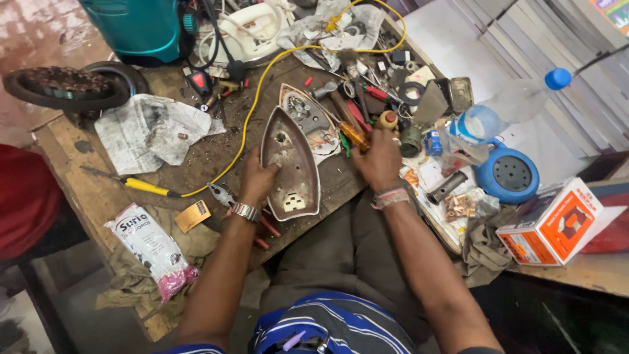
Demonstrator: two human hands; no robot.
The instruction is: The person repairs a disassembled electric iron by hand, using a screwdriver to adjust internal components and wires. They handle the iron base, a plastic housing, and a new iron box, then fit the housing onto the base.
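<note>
Soleplate [289,164] of a clothes iron lies flat at bench [78,183] centre, pointed tip far, brown inner face up. Left hand [257,180] rests on its left edge, fingers curled against the rim. A second iron part [308,115] with wiring sits just beyond, touching the soleplate's far right side. Right hand [380,160] lies to the right, fingers folded over an orange-handled screwdriver [354,136]; whether it grips it cannot be told. Yellow cable [252,105] runs from far right past the soleplate's left side toward the near left. Pliers [223,194] lie just left of the left wrist. Crumpled newspaper [154,128] farther left. Blue round casing [508,174] and a cardboard box [557,223] well to the right.
</note>
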